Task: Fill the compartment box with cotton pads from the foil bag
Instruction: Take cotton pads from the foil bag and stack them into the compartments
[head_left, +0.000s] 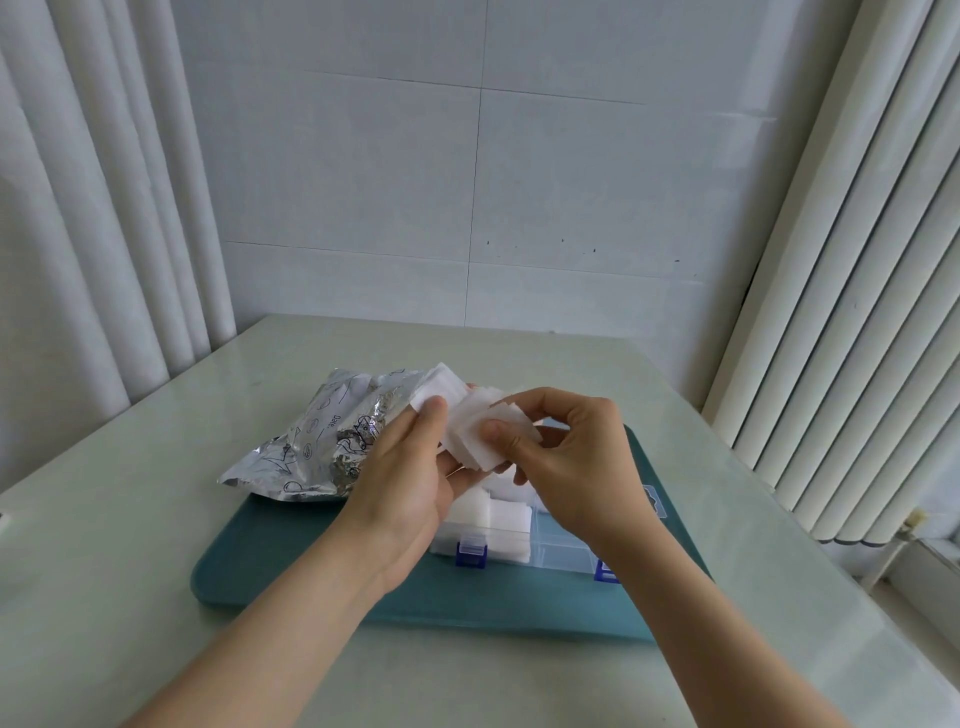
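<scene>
With the foil bag (311, 441) lying over the tray's (291, 577) far left corner, the left hand (410, 467) pinches a fanned stack of cotton pads (475, 434) that the right hand (566, 462) also pinches, above the compartment box (563, 545) mid-tray; squaring the stack first should help it drop in neatly, though the hands hide most compartments.

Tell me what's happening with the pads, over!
Left hand and right hand both pinch a stack of pads above the box. Box partly filled, right side looks empty. Bag lies left, nothing in the way.
</scene>
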